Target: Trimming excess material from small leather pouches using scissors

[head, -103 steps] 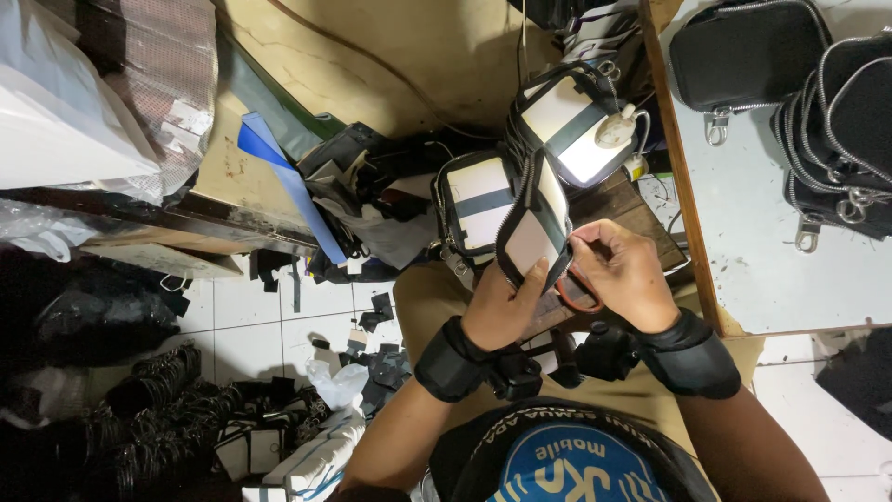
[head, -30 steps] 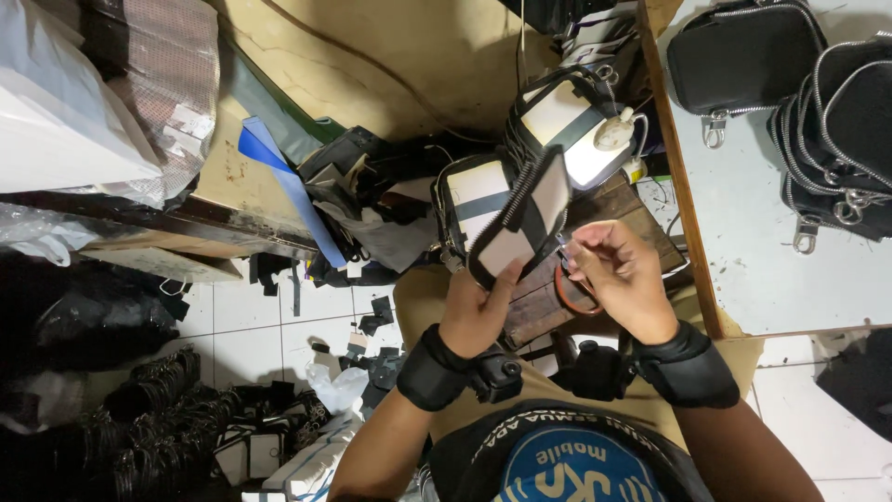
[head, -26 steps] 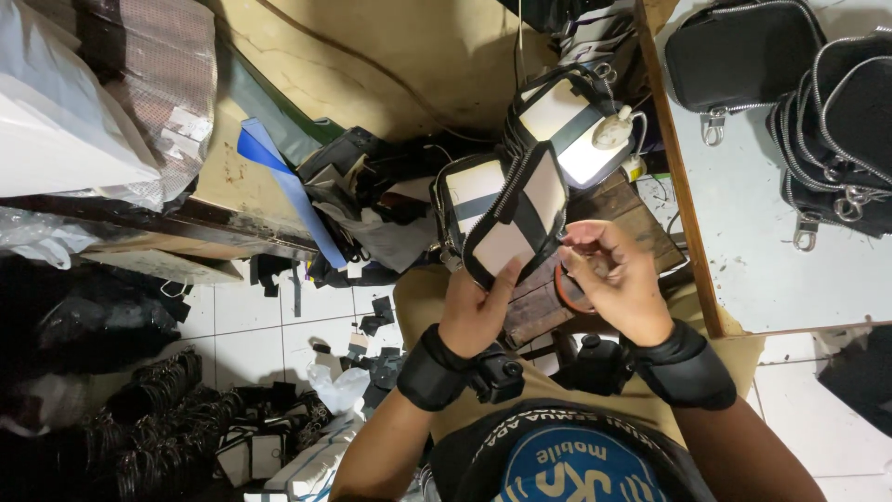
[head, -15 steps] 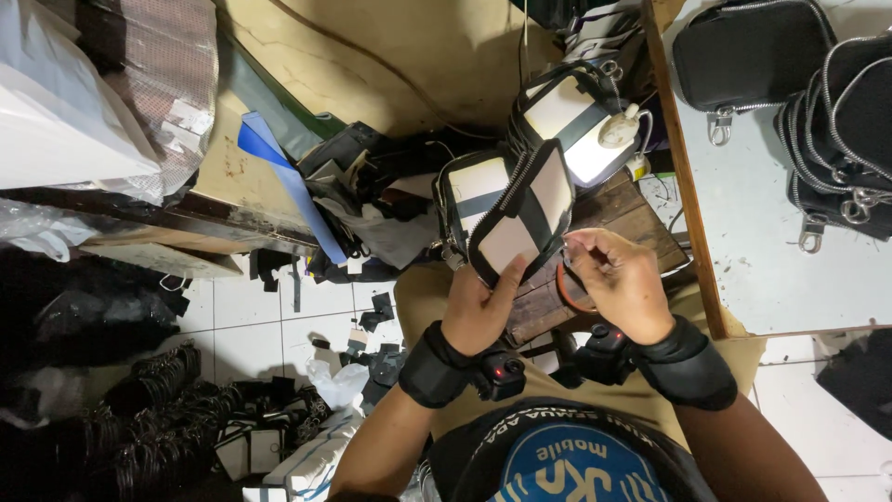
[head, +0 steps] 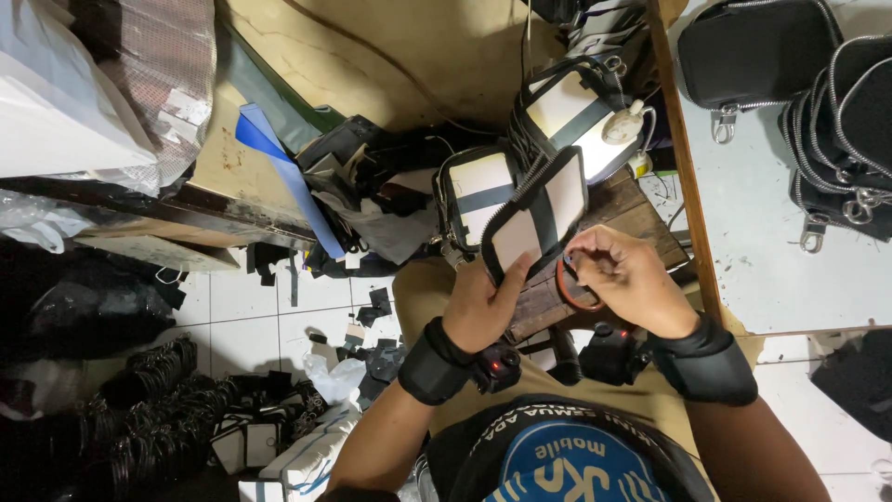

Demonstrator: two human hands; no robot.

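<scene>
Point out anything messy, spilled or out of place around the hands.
Black scraps lie scattered over the white tiled floor below the bench. The left hand holds a white panel with black zipper edging; the right hand pinches at its edge. Neither looks damaged.

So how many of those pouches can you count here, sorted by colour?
White-panelled pouches with black trim: 3, one held in the left hand, one behind it, one further back.
Black zipped pouches on the pale table: 3, one lying apart, two overlapping.
Total: 6
</scene>
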